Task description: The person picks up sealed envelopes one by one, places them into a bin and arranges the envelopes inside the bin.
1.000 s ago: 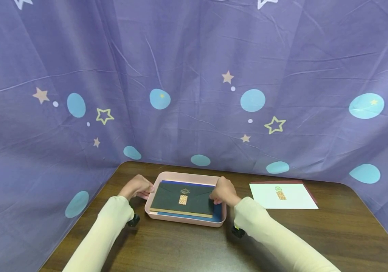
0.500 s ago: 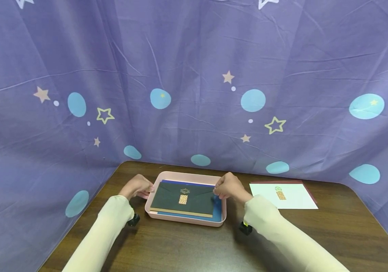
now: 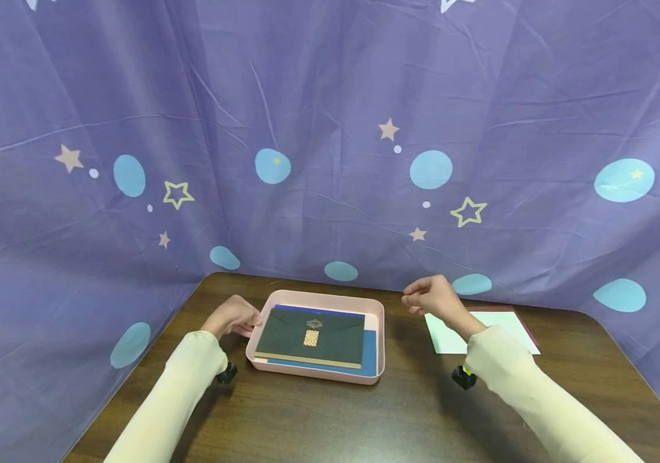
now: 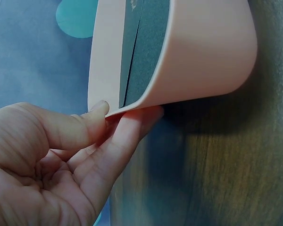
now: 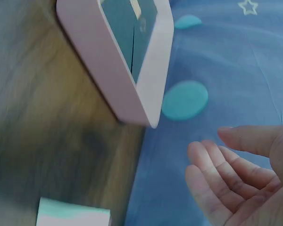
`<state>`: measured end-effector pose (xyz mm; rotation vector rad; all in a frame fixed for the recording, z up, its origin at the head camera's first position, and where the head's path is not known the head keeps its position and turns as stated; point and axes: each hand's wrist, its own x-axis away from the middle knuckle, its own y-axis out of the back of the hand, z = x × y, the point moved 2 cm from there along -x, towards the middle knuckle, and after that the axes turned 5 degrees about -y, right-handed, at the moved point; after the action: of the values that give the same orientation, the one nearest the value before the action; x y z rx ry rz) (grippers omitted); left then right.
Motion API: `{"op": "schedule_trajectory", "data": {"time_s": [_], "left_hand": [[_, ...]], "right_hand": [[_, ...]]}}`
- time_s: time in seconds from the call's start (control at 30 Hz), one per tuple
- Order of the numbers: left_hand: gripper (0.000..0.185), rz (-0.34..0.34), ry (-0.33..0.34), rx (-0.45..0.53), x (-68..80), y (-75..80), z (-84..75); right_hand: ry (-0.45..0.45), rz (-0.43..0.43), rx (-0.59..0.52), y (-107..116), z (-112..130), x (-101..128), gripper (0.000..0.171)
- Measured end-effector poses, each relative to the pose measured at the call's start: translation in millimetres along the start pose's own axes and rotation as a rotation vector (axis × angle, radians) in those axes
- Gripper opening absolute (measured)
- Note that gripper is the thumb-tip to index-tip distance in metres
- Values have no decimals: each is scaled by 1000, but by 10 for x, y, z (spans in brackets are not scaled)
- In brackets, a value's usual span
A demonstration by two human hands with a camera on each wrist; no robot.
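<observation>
The pink tray [image 3: 377,307] sits mid-table, its rim pinched by the left hand [image 3: 231,316]; the right hand [image 3: 431,296] hangs loose and empty above the white envelope [image 3: 504,321]; the tray is best kept steadied.

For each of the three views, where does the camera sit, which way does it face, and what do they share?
Head: on the head, facing forward and down at the table; both sleeves and hands show.
Left wrist: at the left hand, which pinches the pink tray rim.
Right wrist: at the empty right hand, above the table.
All three views show the tray.
</observation>
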<state>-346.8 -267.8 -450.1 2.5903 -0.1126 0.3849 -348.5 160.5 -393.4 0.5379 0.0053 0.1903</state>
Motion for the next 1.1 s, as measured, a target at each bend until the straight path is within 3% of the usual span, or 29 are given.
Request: {"op": "schedule_trajectory", "data": {"time_s": [0.23, 0.6, 1.1], "left_hand": [[28, -3, 0, 0, -27, 7, 17], [28, 4, -6, 16, 0, 2, 0], [28, -3, -8, 9, 9, 13, 3]], "right_hand": [[-10, -23, -6, 417, -147, 72, 34], [-56, -95, 44, 900, -426, 222, 39], [-170, -146, 199, 1363, -870, 389, 49]]}}
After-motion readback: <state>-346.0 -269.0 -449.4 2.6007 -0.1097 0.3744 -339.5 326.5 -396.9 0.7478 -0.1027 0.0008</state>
